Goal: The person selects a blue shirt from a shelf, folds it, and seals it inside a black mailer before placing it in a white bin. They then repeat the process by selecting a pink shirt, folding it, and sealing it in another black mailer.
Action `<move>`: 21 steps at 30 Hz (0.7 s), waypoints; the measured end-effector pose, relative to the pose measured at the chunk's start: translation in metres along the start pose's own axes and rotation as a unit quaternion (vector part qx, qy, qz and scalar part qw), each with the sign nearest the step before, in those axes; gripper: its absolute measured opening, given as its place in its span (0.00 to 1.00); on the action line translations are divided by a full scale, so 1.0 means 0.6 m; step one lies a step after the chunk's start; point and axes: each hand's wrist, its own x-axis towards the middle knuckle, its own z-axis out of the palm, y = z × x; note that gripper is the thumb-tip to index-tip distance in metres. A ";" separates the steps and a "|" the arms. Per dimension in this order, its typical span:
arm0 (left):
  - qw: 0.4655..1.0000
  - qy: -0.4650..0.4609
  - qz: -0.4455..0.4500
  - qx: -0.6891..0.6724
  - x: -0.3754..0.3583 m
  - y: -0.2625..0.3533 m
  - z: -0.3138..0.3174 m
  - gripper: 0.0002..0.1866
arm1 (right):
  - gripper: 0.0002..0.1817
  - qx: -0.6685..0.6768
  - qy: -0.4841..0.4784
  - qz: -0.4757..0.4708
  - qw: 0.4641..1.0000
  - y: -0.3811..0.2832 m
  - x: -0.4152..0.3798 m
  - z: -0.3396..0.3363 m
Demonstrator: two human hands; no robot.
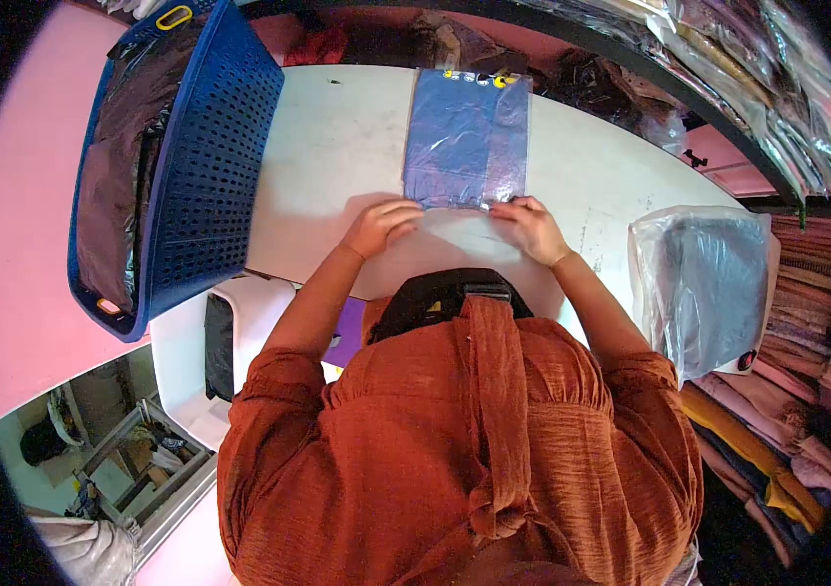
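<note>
A flat blue item in a clear plastic packet lies on the white table, with small yellow and black marks along its far edge. At the packet's near left corner is my left hand, its fingers bent and pressed together at the edge. My right hand pinches the near right corner, thumb and fingers closed on the plastic.
A blue perforated basket holding dark plastic-wrapped items stands at the left. Another clear-bagged item lies at the table's right end. Folded fabrics are stacked at the right, and plastic-wrapped packets sit on a shelf above.
</note>
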 end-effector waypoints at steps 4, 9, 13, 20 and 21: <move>0.944 0.066 -0.287 -0.147 0.033 -0.008 0.010 0.11 | 0.27 0.259 0.135 0.253 0.923 -0.001 0.029 0.023; 0.884 0.202 -0.316 -0.279 0.051 -0.049 0.054 0.09 | 0.26 0.118 0.126 0.402 0.899 -0.009 0.069 0.002; 0.865 0.253 -0.284 -0.328 0.048 -0.038 0.054 0.06 | 0.25 0.272 0.138 0.411 0.859 0.016 0.063 0.020; 0.961 0.114 -0.229 -0.104 -0.010 -0.012 0.022 0.06 | 0.12 0.269 0.064 0.200 0.940 -0.005 0.004 0.007; 0.955 0.119 -0.216 -0.162 -0.012 -0.017 0.023 0.06 | 0.11 0.172 0.037 0.147 0.973 -0.010 0.004 0.000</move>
